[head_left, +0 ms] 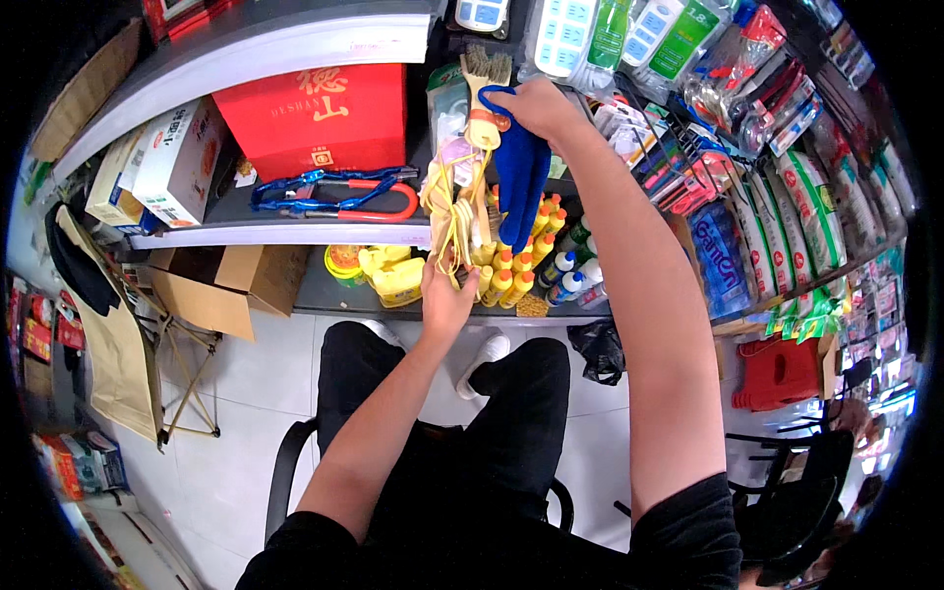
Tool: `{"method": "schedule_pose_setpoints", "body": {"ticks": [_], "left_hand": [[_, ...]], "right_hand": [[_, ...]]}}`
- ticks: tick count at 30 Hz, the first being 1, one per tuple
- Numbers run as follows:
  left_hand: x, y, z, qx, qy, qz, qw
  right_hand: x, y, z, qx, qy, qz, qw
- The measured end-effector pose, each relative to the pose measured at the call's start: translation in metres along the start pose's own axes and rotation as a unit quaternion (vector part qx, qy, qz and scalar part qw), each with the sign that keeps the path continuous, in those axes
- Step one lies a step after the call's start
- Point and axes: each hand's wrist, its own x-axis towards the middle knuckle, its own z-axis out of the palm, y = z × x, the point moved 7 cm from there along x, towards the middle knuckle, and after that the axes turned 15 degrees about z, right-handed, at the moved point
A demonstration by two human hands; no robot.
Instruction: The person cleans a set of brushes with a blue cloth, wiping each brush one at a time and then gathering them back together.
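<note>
My right hand [546,110] reaches up to the hanging goods and is closed on the top of a dark blue cloth item [521,187], which hangs down in folds. Right beside it is a wooden-handled brush [484,123] with its bristles upward. Lower down, my left hand [449,300] has its fingers closed around the bottom of a bundle of thin yellow cords [454,231]. That bundle hangs below the brush, along with pale pink and cream pieces. Part of what the left fingers grip is hidden.
Yellow bottles [516,265] and white bottles [568,285] stand on the low shelf behind my hands. A large red box [315,123] and a red-and-blue U-lock [383,200] sit at left. Packaged power strips [560,39] hang above; an opened cardboard box [211,295] lies lower left.
</note>
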Motion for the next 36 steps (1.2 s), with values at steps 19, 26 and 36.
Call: {"method": "schedule_pose_setpoints", "body": {"ticks": [19, 26, 36], "left_hand": [[-0.016, -0.005, 0.019, -0.320, -0.182, -0.138, 0.920], [-0.025, 0.041, -0.001, -0.427, -0.228, -0.221, 0.846], [-0.039, 0.066, -0.021, -0.504, -0.204, -0.297, 0.785]], "right_hand": [[-0.012, 0.004, 0.009, 0.136, -0.075, 0.084, 0.984], [-0.006, 0.021, 0.007, 0.189, -0.091, 0.105, 0.972], [-0.012, 0.040, 0.000, 0.268, -0.043, 0.068, 0.960]]}}
